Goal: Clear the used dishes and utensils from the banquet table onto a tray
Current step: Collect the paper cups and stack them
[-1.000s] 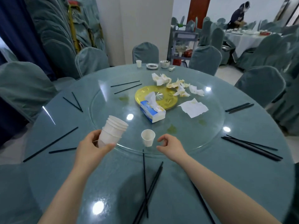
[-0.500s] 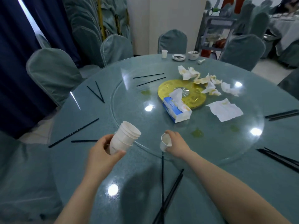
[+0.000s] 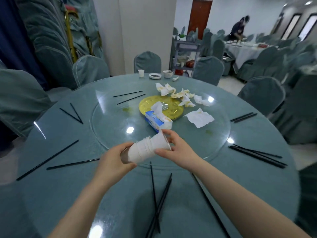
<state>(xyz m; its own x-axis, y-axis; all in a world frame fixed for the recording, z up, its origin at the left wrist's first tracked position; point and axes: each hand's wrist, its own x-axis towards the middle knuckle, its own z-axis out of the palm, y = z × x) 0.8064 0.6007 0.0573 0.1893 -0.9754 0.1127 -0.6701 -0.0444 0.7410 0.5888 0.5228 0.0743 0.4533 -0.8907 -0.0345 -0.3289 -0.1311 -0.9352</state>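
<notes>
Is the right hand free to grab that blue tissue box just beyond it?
Probably not yet: the right hand is gripping the top cup of the cup stack. The tissue box lies close, nothing between.

Single cup (image 3: 162, 140) now off the table, in right hand (image 3: 178, 149), atop the cup stack (image 3: 142, 151).

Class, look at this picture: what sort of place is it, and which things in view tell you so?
Most likely a banquet hall after a meal. A large round table bears a glass turntable, covered chairs ring it, and a further clothed table stands behind.
</notes>
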